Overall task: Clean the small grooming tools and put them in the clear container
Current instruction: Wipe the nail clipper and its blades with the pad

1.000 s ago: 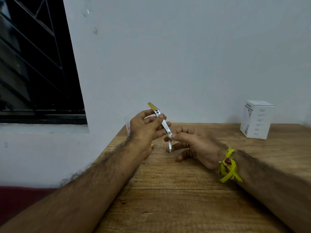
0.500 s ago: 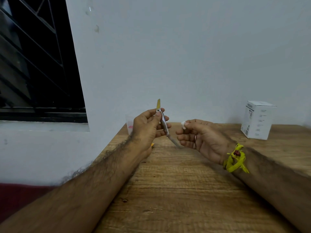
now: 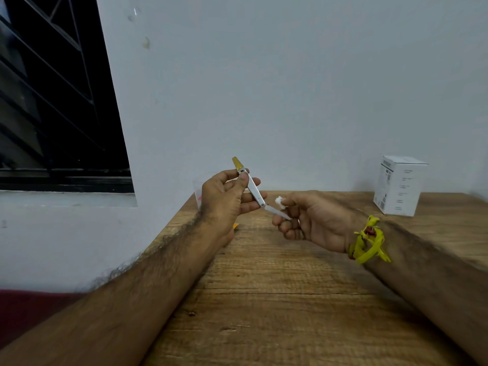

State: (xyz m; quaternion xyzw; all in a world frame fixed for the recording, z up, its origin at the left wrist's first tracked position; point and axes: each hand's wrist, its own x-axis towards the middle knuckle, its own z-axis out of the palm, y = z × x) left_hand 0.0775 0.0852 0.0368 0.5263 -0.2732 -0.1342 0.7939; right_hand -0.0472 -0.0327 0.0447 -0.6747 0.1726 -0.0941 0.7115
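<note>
My left hand [image 3: 227,199] grasps the nail clipper [image 3: 250,187] between thumb and curled fingers, holding it in the air above the far left part of the wooden table [image 3: 277,299]. The clipper slants, its yellow tip pointing toward eleven o'clock and its thin fold-out blade [image 3: 277,212] reaching toward four o'clock. My right hand [image 3: 314,220] is at three o'clock from the left one, palm turned toward me, fingers curled, pinching a small white wad of cotton [image 3: 280,202] at the fingertips. The blade's far end lies against the curled fingers of that hand, just below the cotton; whether the cotton touches the metal I cannot tell. A yellow thread band [image 3: 368,241] wraps my right wrist. Behind my left hand, at about ten o'clock from it, a clear container [image 3: 198,188] stands at the table's far left corner against the wall, mostly hidden, with something pink inside. A bit of orange [image 3: 235,225] peeks out under my left palm. A white box [image 3: 398,186] stands at the far right of the table, well apart from both hands. A dark window [image 3: 52,101] fills the left.
</note>
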